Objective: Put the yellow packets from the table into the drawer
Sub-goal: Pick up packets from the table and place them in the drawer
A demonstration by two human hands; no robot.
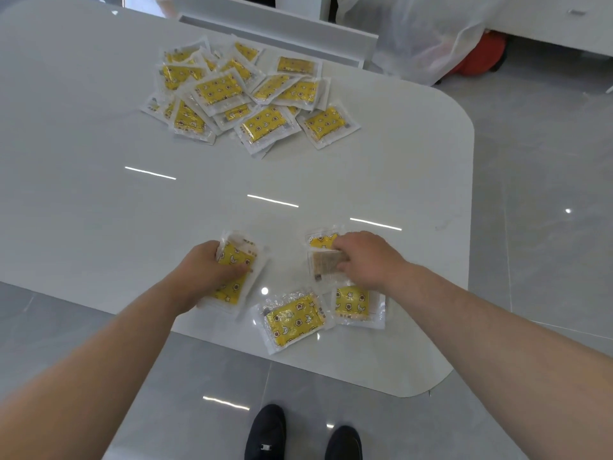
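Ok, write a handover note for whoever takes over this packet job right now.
Left grip holds a stack of packets near the table edge.
Right grip pinches a face-down packet.
Loose packets lie just below the right grip, at the near edge; the big pile sits at the far side.
Done: nothing stowed that shows.
Left: gather the near ones, then the pile, and stow them all.
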